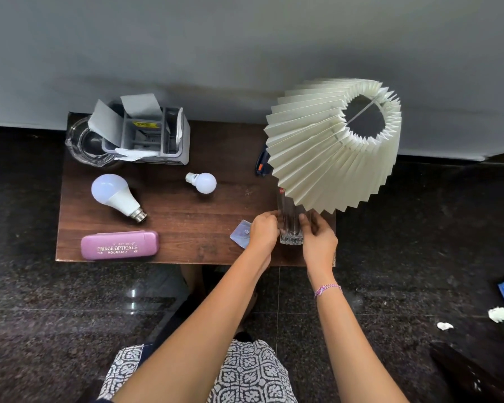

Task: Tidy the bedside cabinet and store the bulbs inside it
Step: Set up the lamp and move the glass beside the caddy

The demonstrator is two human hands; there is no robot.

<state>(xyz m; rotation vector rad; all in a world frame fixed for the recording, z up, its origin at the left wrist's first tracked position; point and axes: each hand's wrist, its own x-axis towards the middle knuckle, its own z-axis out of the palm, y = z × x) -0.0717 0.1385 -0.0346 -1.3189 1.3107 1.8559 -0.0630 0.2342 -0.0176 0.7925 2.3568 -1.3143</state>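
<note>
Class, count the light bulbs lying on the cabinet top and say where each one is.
2. The big bulb lies at the left, above the pink case; the small bulb lies near the middle. The lampshade may hide another.

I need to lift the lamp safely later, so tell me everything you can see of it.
The lamp has a cream pleated shade, apparently paper or fabric, tilted so its open top ring faces the camera. Below is a clear ribbed base, apparently glass, standing near the front right of the wooden cabinet top. The left hand and right hand grip the base from either side.
</note>
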